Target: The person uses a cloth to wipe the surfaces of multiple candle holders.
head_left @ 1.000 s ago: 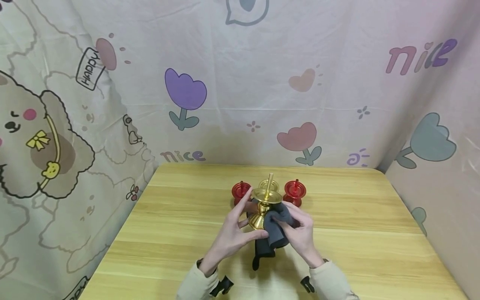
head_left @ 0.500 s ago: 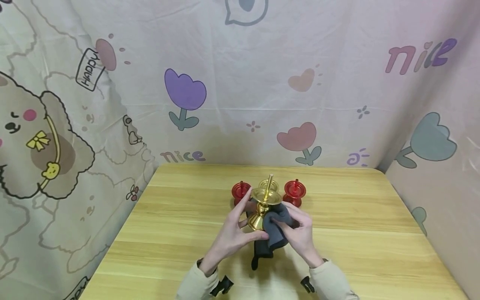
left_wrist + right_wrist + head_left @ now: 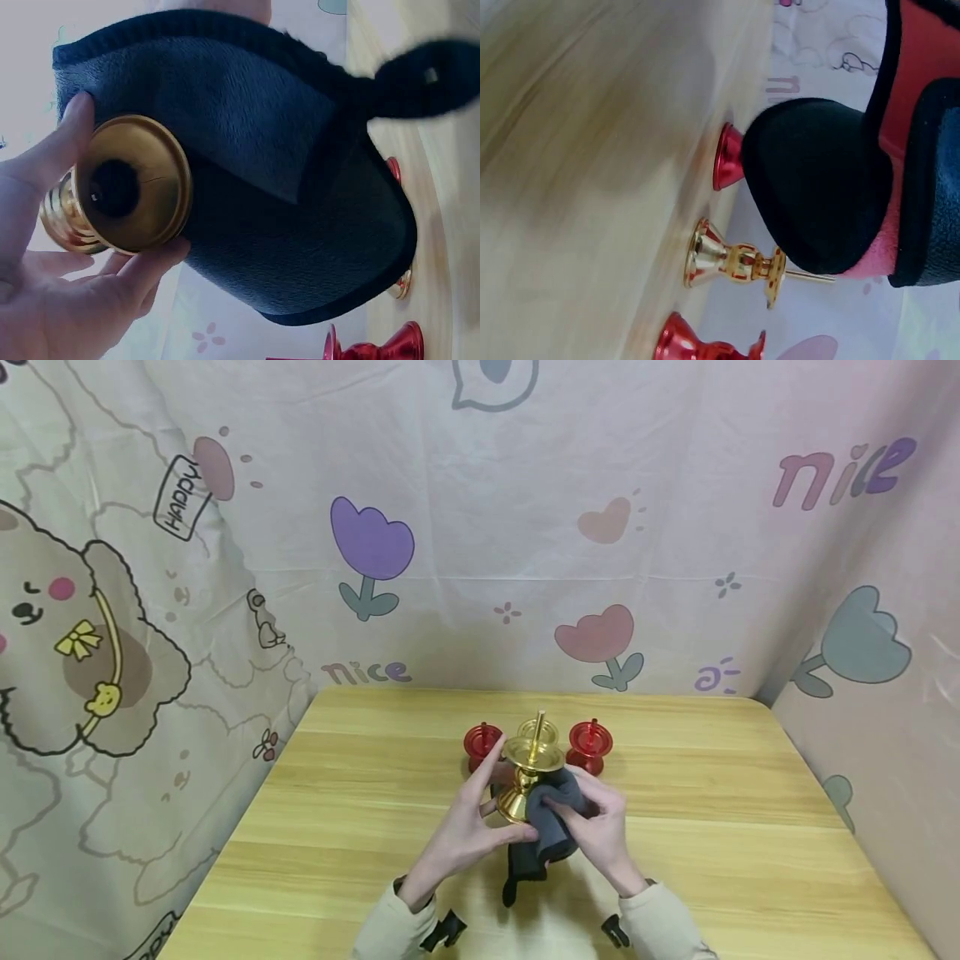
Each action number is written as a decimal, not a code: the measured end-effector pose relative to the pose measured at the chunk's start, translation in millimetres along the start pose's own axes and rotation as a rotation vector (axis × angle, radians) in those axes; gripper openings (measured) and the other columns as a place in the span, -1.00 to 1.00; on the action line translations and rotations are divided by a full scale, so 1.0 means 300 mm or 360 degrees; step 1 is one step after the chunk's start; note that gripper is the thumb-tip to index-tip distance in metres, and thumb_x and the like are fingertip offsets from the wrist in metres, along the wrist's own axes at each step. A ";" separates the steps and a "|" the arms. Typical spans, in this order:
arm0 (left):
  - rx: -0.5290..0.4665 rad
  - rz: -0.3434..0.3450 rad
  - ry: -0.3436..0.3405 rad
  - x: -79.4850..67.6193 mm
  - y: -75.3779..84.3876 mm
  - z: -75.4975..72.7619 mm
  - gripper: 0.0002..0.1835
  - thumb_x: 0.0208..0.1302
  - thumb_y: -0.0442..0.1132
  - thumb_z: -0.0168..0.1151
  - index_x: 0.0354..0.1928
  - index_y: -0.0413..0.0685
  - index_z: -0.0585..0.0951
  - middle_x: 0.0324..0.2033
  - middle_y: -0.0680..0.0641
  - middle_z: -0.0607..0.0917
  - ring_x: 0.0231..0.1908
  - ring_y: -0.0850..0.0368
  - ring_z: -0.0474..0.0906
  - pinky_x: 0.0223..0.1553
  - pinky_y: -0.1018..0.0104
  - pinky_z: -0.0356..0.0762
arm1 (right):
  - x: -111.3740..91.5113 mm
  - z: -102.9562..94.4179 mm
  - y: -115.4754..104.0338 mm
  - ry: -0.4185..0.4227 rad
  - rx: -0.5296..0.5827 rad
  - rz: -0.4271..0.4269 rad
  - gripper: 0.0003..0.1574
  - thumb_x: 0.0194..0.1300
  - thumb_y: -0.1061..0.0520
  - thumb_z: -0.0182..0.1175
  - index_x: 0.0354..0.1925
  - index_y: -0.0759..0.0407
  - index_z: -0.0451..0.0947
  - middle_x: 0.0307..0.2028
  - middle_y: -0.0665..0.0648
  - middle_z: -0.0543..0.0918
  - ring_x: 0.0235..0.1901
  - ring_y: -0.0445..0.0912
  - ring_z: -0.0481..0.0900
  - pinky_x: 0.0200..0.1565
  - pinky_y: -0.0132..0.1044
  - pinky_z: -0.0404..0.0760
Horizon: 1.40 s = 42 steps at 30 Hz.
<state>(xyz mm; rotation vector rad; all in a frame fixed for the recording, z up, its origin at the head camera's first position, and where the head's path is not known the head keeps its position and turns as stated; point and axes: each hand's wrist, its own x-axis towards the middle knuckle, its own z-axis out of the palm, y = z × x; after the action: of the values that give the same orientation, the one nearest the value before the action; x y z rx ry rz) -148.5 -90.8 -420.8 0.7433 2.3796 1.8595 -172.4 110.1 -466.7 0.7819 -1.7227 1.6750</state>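
Note:
A shiny gold candlestick (image 3: 532, 755) with a spike on its dish is held above the table, tilted. My left hand (image 3: 459, 828) grips it by its foot, thumb on one side and fingers on the other. The left wrist view looks into the foot's hollow underside (image 3: 154, 187). My right hand (image 3: 604, 831) pinches a folded dark grey cloth (image 3: 553, 827) against the candlestick's right side. Black edging and a hanging loop (image 3: 427, 79) show on the cloth; a pinkish-red face (image 3: 922, 60) appears in the right wrist view, where the cloth hides the fingers.
Behind the hands, a red candlestick (image 3: 589, 742), a second gold one (image 3: 739, 262) and another red one (image 3: 482, 742) stand in a row on the wooden table (image 3: 360, 752). A printed curtain (image 3: 465, 527) hangs around the table's back and sides.
The held candlestick has dipped very slightly, and the cloth's lower corner and loop hang a bit lower. Both hands keep nearly the same position and grip.

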 end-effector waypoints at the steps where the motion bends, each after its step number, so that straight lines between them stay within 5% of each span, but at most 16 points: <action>1: 0.0012 0.0027 0.0018 0.000 -0.002 0.000 0.24 0.03 -0.25 0.59 0.61 0.37 -0.04 0.20 -0.14 0.51 0.25 -0.05 0.45 0.24 -0.18 0.52 | 0.000 0.001 0.002 -0.0002 -0.0021 -0.0057 -0.49 -0.17 0.66 0.37 -0.16 0.41 0.73 -0.01 -0.10 0.74 0.01 -0.32 0.68 0.04 -0.54 0.61; 5: 0.0022 0.0139 0.0031 -0.001 -0.005 -0.006 0.22 0.04 -0.30 0.57 0.62 0.22 -0.03 0.10 -0.22 0.60 0.15 -0.10 0.56 0.21 -0.03 0.59 | 0.005 0.001 0.004 0.0008 -0.0019 -0.0117 -0.45 -0.20 0.67 0.35 -0.17 0.37 0.74 -0.02 -0.10 0.74 0.00 -0.33 0.67 0.03 -0.54 0.59; 11: -0.0070 0.0112 -0.0086 -0.003 -0.008 -0.012 0.15 0.21 -0.32 0.44 0.63 0.26 -0.14 0.18 -0.28 0.63 0.25 -0.18 0.56 0.28 -0.02 0.52 | 0.011 -0.007 -0.016 0.0055 0.0120 0.0273 -0.42 0.00 0.66 0.23 -0.17 0.11 0.75 -0.26 -0.25 0.75 -0.34 -0.42 0.62 -0.36 -0.60 0.57; 15: -0.0073 0.0051 -0.0119 -0.003 -0.008 -0.009 0.17 0.21 -0.29 0.46 0.62 0.33 -0.16 0.24 -0.29 0.58 0.30 -0.20 0.50 0.27 -0.10 0.52 | 0.004 -0.008 -0.016 0.0016 0.0056 0.0300 -0.58 0.02 0.64 0.26 -0.19 0.32 0.72 -0.22 -0.30 0.75 -0.31 -0.43 0.63 -0.33 -0.59 0.58; 18: -0.0087 0.0042 -0.0086 -0.004 -0.013 -0.008 0.19 0.16 -0.30 0.49 0.62 0.34 -0.13 0.22 -0.29 0.59 0.26 -0.21 0.53 0.21 -0.10 0.57 | 0.000 -0.010 -0.014 -0.0045 -0.0011 0.0221 -0.61 -0.04 0.65 0.30 -0.19 0.47 0.69 -0.12 -0.35 0.73 -0.18 -0.42 0.67 -0.18 -0.58 0.62; 24: -0.0213 0.0034 -0.0009 -0.004 -0.017 -0.012 0.12 0.12 -0.37 0.50 0.58 0.28 0.02 0.17 -0.29 0.62 0.15 -0.06 0.61 0.14 -0.06 0.65 | 0.004 -0.031 0.010 -0.0212 0.0092 -0.0105 -0.47 -0.12 0.65 0.36 -0.11 0.39 0.73 0.04 -0.15 0.72 0.05 -0.29 0.70 0.09 -0.49 0.62; 28: -0.0282 0.0004 0.0078 -0.001 -0.017 -0.021 0.07 0.11 -0.38 0.51 0.55 0.17 0.06 0.11 -0.30 0.64 0.08 0.00 0.61 0.06 0.05 0.70 | 0.011 -0.040 0.030 -0.0323 0.0120 -0.0483 -0.66 0.18 0.45 0.34 -0.03 0.40 0.71 0.12 0.07 0.69 0.17 -0.18 0.66 0.21 -0.39 0.58; 32: -0.0317 -0.0031 0.0131 0.000 -0.014 -0.031 0.04 0.13 -0.34 0.50 0.54 0.02 0.05 0.11 -0.33 0.64 0.07 -0.10 0.60 0.02 0.10 0.71 | 0.012 -0.039 0.038 -0.0344 -0.0039 -0.0776 -0.70 0.41 0.30 0.15 0.00 0.42 0.69 0.14 0.21 0.68 0.23 -0.12 0.61 0.29 -0.34 0.54; 35: -0.0340 -0.0055 0.0114 -0.001 -0.010 -0.034 0.04 0.14 -0.32 0.51 0.54 0.01 0.05 0.14 -0.34 0.63 0.08 -0.12 0.60 0.03 0.11 0.71 | 0.009 -0.038 0.042 -0.0304 -0.0130 -0.0821 -0.69 0.42 0.30 0.10 -0.02 0.41 0.70 0.12 0.22 0.70 0.23 -0.12 0.62 0.28 -0.33 0.55; 42: -0.0477 -0.0012 -0.0032 0.001 0.006 -0.032 0.04 0.18 -0.31 0.48 0.56 0.14 0.02 0.15 -0.39 0.58 0.12 -0.10 0.59 0.02 0.13 0.72 | -0.007 -0.036 0.049 -0.0219 0.0097 -0.0547 -0.56 0.10 0.57 0.24 -0.01 0.42 0.69 0.02 0.15 0.75 0.08 -0.16 0.71 0.15 -0.40 0.63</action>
<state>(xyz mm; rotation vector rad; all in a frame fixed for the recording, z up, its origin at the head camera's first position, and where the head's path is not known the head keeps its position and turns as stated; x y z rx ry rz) -151.0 -99.1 -416.5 0.7170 2.0204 2.1255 -182.1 121.4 -477.7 1.1729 -1.5260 1.4710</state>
